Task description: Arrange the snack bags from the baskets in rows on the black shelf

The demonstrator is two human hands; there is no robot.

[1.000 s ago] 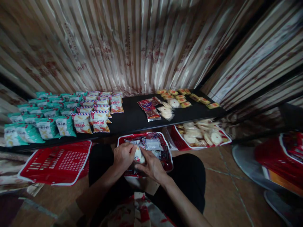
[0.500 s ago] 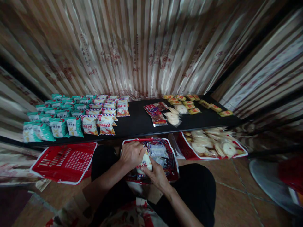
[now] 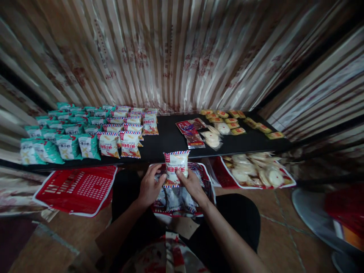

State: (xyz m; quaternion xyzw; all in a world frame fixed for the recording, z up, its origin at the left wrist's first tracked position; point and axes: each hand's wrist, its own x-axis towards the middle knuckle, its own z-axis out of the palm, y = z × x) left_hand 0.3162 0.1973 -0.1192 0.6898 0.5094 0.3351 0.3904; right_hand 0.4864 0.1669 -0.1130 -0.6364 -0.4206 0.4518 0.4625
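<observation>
A white snack bag (image 3: 175, 161) with red lettering and striped ends is held upright by my right hand (image 3: 193, 186), its thumb across the front. Just left of the bag, my left hand (image 3: 150, 186) has its fingers apart, the thumb close to the bag's lower left edge. Below both hands stands a red basket (image 3: 212, 189) with a white rim, between my knees. It contains several snack bags (image 3: 174, 199), seen from their silvery side. Matching white bags (image 3: 130, 144) stand in rows on the black shelf (image 3: 159, 146) ahead.
Teal snack bags (image 3: 68, 147) fill the shelf's left end. Farther right lie dark red packets (image 3: 191, 131), packets of white discs (image 3: 212, 139) and small yellow packets (image 3: 238, 131). A red basket (image 3: 82, 189) sits at left; another basket (image 3: 227, 182) at right holds white-disc packets.
The snack bag has risen out of the basket and now stands upright, facing me. My left hand has come off it and opened; my right hand keeps hold.
</observation>
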